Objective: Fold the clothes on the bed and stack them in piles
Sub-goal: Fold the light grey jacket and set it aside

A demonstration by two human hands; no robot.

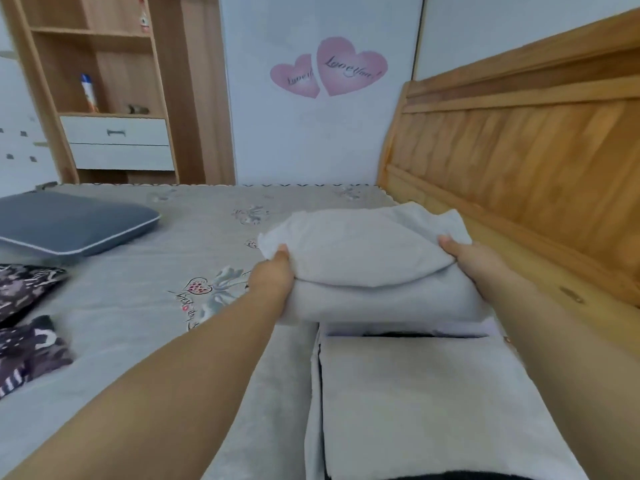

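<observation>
- Two bare forearms run from the lower corners of the view, without sleeves, cuffs, or cloth on them anywhere in sight.
- The left hand wears no glove, ring or band that shows.
- The right hand is likewise uncovered, with a short, unpainted thumbnail visible at its tip.
- Neither wrist carries a watch, bracelet or strap.
- No markings show on either arm.

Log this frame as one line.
phase: placing | left hand: grips folded grey garment | right hand: grips same | below: grey pile | surface: bed
</observation>
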